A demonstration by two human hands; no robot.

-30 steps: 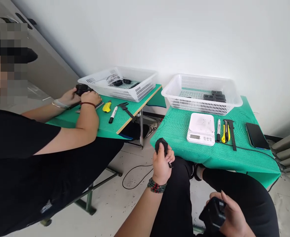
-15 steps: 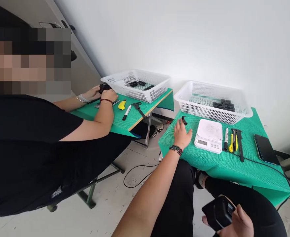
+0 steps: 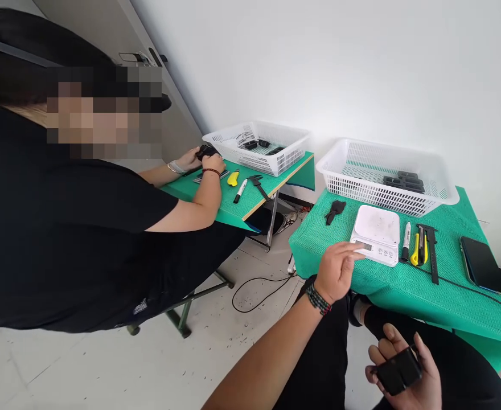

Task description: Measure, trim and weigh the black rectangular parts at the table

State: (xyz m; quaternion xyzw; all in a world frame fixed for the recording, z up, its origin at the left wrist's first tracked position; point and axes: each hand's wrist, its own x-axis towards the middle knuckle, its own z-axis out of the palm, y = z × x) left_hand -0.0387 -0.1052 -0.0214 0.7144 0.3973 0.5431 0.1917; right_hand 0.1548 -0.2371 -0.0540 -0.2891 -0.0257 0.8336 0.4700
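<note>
The left hand [image 3: 338,271] hangs loose and empty, fingers half curled, just before the white digital kitchen scale [image 3: 376,226]; beyond its fingertips a small black plastic piece [image 3: 335,210] lies on the green mesh table cover [image 3: 447,296]. The right hand [image 3: 406,376], low over the lap, grasps a black rectangular block [image 3: 399,371].

Basket [image 3: 387,196] behind scale [image 3: 376,225]; marker [image 3: 406,249] right of scale.

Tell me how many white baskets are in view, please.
2. One white basket stands at the back of the near green table; the other basket stands on the co-worker's table.
</note>
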